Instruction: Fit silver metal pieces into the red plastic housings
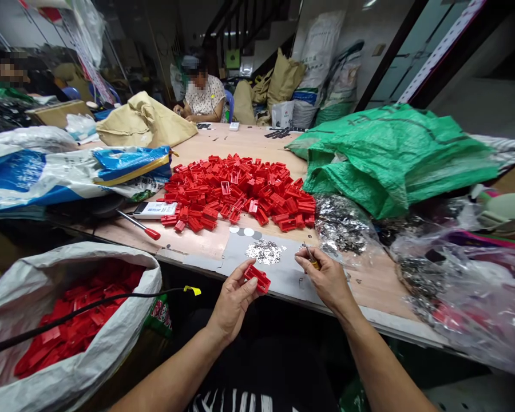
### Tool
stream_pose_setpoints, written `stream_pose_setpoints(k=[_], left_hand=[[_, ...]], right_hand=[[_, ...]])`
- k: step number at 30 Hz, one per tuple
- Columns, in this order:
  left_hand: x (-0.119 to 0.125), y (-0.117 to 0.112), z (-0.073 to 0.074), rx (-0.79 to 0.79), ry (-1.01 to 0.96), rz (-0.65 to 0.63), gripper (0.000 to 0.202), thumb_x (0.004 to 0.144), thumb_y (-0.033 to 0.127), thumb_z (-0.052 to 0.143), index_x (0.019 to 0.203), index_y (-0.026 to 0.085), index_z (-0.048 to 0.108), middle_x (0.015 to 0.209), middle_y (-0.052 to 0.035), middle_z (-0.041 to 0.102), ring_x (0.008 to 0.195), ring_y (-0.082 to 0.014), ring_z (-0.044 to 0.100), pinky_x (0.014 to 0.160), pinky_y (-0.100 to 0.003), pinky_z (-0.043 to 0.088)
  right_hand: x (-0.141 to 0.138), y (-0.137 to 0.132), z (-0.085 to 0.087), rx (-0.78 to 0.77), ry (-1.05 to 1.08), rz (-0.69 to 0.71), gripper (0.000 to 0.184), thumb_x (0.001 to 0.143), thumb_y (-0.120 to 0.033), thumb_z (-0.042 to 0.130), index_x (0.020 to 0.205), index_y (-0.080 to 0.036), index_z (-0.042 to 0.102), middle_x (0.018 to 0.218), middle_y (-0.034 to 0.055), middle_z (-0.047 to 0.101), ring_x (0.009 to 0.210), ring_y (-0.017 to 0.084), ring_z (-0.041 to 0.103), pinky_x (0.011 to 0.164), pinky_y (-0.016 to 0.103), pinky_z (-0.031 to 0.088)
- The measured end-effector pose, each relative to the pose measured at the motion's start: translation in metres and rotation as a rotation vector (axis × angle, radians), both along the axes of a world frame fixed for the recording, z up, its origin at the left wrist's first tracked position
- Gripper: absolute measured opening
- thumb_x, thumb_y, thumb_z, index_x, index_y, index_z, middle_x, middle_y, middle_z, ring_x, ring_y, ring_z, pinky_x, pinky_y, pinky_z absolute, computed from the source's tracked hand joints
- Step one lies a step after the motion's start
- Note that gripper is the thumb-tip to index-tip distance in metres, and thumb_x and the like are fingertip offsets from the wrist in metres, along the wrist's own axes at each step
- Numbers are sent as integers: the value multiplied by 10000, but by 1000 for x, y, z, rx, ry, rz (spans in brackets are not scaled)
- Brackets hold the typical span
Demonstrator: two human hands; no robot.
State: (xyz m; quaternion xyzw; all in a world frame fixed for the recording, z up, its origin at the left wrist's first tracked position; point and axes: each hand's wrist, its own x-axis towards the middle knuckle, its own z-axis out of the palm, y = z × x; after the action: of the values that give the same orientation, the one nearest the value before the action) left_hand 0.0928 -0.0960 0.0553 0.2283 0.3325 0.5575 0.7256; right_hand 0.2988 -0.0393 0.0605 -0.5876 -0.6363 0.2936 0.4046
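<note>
My left hand (236, 303) pinches a red plastic housing (257, 279) between thumb and fingers, just off the table's front edge. Its open hollow side faces up towards me. My right hand (326, 280) is closed round a small metal-tipped tool (312, 257) with a yellow part on its handle; the fingers cover much of it. Between and beyond both hands, small shiny metal pieces (264, 252) lie scattered on a grey sheet (232, 257). A large heap of similar red housings (240, 191) spreads behind them.
At lower left an open white sack (150, 274) holds more red pieces. A red-handled rod (139, 225) lies near a white box (154, 210). Plastic bags of metal parts (343, 226) and a green sack (403, 154) crowd the right. Another person (203, 94) sits at the far end.
</note>
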Motion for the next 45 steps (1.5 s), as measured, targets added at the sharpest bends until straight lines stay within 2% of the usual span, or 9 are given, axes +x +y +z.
stream_pose_setpoints(k=[4,8,13,22,27,31,37,41,45], left_hand=[[4,4,4,-6,-17,-9,477,742,219,736,1202,213,608,911,-32,635,815,-124,602,806,-286,477],[7,7,5,21,-18,-28,473,741,240,738,1196,227,611,918,-22,632,810,-117,596,800,-284,473],[7,9,5,28,-28,-45,465,735,235,741,1183,229,619,956,-26,628,856,-129,596,814,-281,464],[6,9,8,50,-2,-82,444,747,250,729,1177,210,626,931,-36,631,831,-133,594,783,-275,468],[6,9,9,61,24,-78,425,733,257,732,1147,214,644,914,-31,633,825,-136,587,789,-280,462],[4,8,6,121,137,-102,430,735,261,725,1156,224,645,966,-36,655,886,-152,574,829,-279,433],[0,9,2,169,225,-111,424,750,297,710,1164,236,638,1016,-34,658,950,-180,577,879,-299,427],[-3,14,-3,231,290,-110,404,748,286,708,1137,237,613,1046,-38,649,941,-177,595,854,-294,454],[-8,22,-9,387,516,-70,351,736,214,703,1070,227,595,1052,-42,644,924,-180,610,850,-301,461]], right_hand=[[-13,-11,7,-152,240,180,323,790,-505,603,792,-184,562,673,-8,509,552,125,446,512,235,388],[-27,-23,14,-202,299,280,276,836,-457,591,818,-181,573,686,-19,483,564,114,426,529,228,388],[-32,-31,14,-134,192,323,228,887,-405,554,822,-190,589,772,14,558,720,161,509,661,261,432],[-29,-38,13,119,-16,375,158,943,-279,490,831,-206,575,789,37,572,702,170,526,658,270,429],[-28,-39,16,143,-77,450,126,937,-247,498,852,-209,582,812,44,586,745,178,556,692,278,451],[-26,-40,17,65,-52,538,83,918,-221,522,923,-222,605,889,40,614,812,177,570,729,276,451],[-20,-41,11,-67,-39,392,171,889,-331,576,1021,-226,550,830,7,603,595,136,494,595,258,434],[-17,-40,7,3,-117,389,226,957,-306,440,1134,-233,560,999,52,594,799,174,563,756,300,459],[-17,-39,1,42,-224,382,270,963,-270,390,1109,-233,614,896,57,574,842,195,574,764,315,459]])
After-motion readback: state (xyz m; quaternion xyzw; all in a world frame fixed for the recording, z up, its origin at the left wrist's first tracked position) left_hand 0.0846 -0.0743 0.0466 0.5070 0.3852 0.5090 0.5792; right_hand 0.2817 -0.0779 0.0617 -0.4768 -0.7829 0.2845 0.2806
